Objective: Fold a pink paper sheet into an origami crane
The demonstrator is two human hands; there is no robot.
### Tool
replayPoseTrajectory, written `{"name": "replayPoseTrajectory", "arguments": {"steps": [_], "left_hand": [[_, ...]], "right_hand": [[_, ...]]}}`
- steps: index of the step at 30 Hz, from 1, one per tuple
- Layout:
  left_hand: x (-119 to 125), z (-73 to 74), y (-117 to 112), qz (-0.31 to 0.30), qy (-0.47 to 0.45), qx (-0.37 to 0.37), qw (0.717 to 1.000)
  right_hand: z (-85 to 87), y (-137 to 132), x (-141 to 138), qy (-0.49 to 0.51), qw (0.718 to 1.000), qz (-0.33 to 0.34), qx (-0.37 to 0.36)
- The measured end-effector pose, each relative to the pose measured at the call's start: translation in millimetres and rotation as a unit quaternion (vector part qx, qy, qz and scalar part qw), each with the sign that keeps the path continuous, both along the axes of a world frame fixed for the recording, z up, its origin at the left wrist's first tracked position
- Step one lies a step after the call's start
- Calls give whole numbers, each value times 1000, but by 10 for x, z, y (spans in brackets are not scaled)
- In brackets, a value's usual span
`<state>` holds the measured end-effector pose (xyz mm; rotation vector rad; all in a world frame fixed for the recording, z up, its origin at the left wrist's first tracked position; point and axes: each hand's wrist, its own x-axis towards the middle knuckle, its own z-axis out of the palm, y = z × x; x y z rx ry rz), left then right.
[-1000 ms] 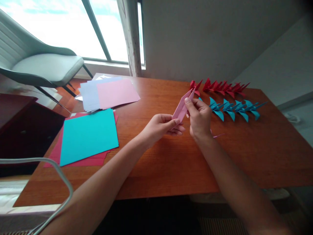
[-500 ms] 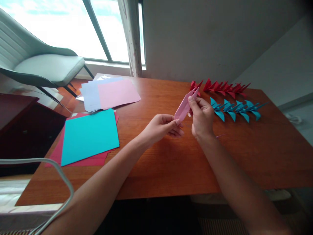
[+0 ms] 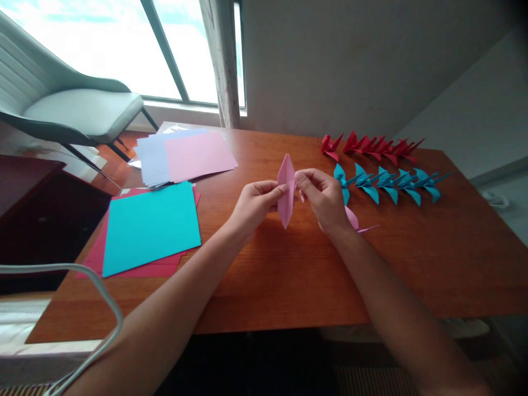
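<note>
A folded pink paper piece (image 3: 286, 190), long and pointed at both ends, stands upright above the middle of the wooden table (image 3: 433, 258). My left hand (image 3: 253, 206) pinches its left edge with thumb and fingers. My right hand (image 3: 325, 201) pinches its right edge, fingers closed. Just behind my right wrist a finished pink origami crane (image 3: 355, 221) lies on the table, partly hidden.
A row of red paper cranes (image 3: 373, 146) and a row of blue paper cranes (image 3: 388, 184) lie at the far right. A teal sheet (image 3: 150, 228) on red sheets and a pink sheet (image 3: 198, 155) on lilac sheets lie left. A grey chair (image 3: 61, 110) stands by the window.
The pink piece was slanted toward the red cranes with my hands at its two ends; it now stands upright nearer the middle, both hands pinching its sides.
</note>
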<state>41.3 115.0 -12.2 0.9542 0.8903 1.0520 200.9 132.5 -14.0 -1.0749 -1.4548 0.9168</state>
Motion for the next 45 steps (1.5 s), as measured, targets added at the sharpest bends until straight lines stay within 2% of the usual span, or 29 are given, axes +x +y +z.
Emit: {"name": "replayPoseTrajectory", "arguments": {"steps": [4,9,14,20,22,24,31,37,45], "left_hand": [[-24,2,20,11,-31,-18,999],[-19,-4,24,-10,-31,-25,999],[-57,21,32,14,-17,-44,999],[-121,57,71,69,1,-62,996],[-130,64,81,76,0,-66,995],[-135,66,88,77,-1,-70,995],[-129,58,89,27,4,-76,997],[-118,33,90,13,-5,-76,997],[-134,27,123,75,-62,-64,993]], "right_hand": [[-13,11,2,-22,1000,4,-7],[-22,7,4,-52,999,-13,3],[39,-42,12,-151,983,-17,105],[62,-72,22,-242,937,55,246],[47,-67,28,-268,921,81,272],[34,-61,32,-276,917,94,272],[65,-48,35,-220,938,67,260],[74,-45,44,-188,948,61,249],[70,-46,37,-172,961,44,211]]}}
